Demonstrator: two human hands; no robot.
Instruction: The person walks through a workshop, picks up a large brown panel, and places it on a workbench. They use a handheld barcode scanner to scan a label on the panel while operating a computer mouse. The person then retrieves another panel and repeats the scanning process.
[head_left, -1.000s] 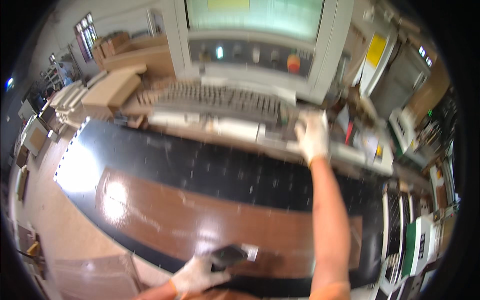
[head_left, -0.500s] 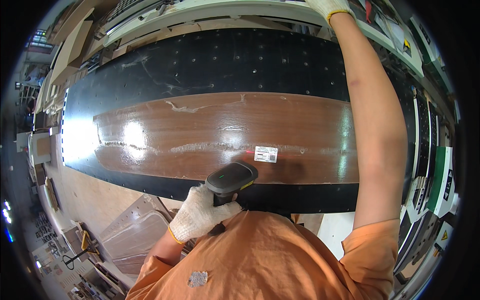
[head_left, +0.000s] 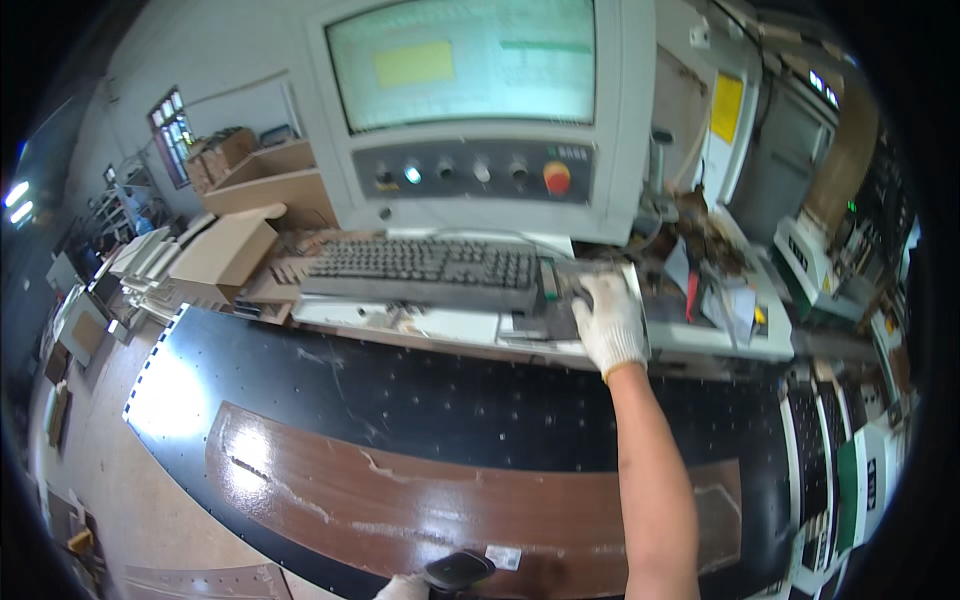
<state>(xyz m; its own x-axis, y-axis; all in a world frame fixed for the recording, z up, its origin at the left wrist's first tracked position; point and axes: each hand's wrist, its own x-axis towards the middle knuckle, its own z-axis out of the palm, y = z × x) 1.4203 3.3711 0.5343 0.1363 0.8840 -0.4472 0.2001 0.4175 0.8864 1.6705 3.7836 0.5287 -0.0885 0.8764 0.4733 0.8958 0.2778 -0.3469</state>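
At the lower edge my left hand [head_left: 404,588], in a white knit glove, is closed round a black handheld barcode scanner [head_left: 460,569]. Just right of the scanner, a white label [head_left: 503,557] lies on the brown wood-grain panel [head_left: 400,500], which is wrapped in glossy clear film. My gloved right hand [head_left: 610,322] reaches forward onto a dark pad [head_left: 545,322] beside the black keyboard [head_left: 425,268]. Its fingers curl downward over the pad, and whatever lies beneath the palm is hidden.
A control cabinet with a lit screen [head_left: 460,65] stands behind the keyboard. Below the screen is a red stop button [head_left: 556,178]. The panel rests on a black studded table [head_left: 330,370]. Cardboard boxes [head_left: 265,180] are at the left, and white-and-green machinery [head_left: 865,480] stands right.
The view has tilted up, bringing the screen and keyboard into sight. My right hand now shows fully on the pad. The scanner stays in my left hand; its red light on the label is gone.
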